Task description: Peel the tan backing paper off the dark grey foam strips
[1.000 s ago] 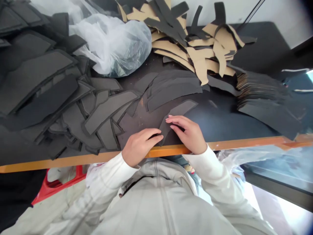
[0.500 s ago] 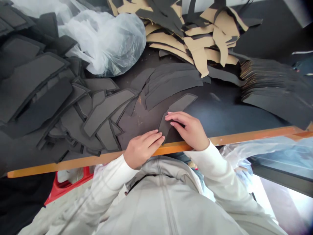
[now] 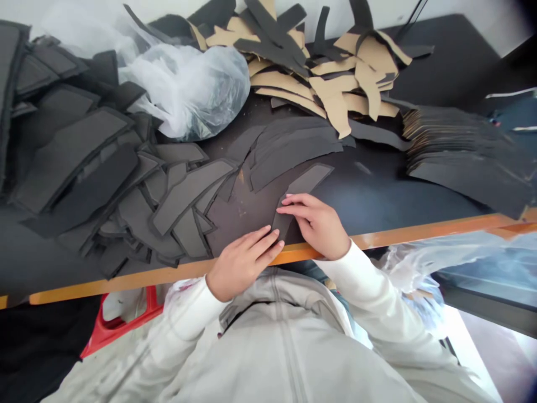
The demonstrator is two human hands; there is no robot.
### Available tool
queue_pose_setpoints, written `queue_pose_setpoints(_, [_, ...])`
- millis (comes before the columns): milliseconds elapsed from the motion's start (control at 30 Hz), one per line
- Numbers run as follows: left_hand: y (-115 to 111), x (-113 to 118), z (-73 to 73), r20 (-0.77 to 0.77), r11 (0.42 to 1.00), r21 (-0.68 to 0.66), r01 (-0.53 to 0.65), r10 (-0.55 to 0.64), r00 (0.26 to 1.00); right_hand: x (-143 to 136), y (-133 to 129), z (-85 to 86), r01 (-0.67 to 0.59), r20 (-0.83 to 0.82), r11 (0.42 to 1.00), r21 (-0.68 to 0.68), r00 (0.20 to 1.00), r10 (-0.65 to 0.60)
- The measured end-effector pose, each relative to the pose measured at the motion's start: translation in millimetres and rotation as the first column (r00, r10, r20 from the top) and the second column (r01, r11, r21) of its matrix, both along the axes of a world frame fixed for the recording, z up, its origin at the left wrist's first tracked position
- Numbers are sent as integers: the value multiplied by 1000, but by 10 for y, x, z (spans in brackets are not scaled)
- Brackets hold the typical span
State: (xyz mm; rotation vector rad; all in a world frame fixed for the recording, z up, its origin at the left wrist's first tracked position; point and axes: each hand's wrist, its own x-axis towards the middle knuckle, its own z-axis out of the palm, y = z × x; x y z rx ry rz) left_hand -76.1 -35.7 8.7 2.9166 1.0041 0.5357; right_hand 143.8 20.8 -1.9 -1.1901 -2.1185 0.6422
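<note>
A narrow dark grey foam-like piece (image 3: 311, 178) lies slantwise on the black table, its near end by the orange edge. My left hand (image 3: 244, 260) lies over that near end, fingers stretched out and side by side, tips touching it. Across the middle of the same piece rests my right hand (image 3: 319, 223), its fingers extended and slightly apart with the thumb partly hidden below them. Neither hand lifts the piece off the table. Just beyond it, several thin curved black sheets (image 3: 293, 145) lie overlapped.
A large heap of dark cut pieces (image 3: 75, 151) spreads over the left. Behind are a clear plastic bag (image 3: 193, 89) and a tangle of tan-and-black strips (image 3: 331, 101). A fanned stack of black sheets (image 3: 465, 162) is at right. The table's orange edge (image 3: 390, 236) runs before my body.
My right hand has shifted slightly left along the piece, and its fingers have straightened. My left hand stays at the near end. The view has tilted a little.
</note>
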Motion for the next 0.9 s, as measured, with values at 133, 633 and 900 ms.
queue_pose_setpoints(133, [-222,-130,-51,82,996,6,93,-93,992,-14,-119,15,-151,233,988,37,963,138])
queue_pose_setpoints(633, [-321,123,-14,293,955,45,-293,267,918,-94,-354,16,-192,242,975,113,957,160])
queue_pose_setpoints(900, [-325,149,-72,339,978,202,-57,-15,941,554,-107,256,270,-81,949,165,962,-260])
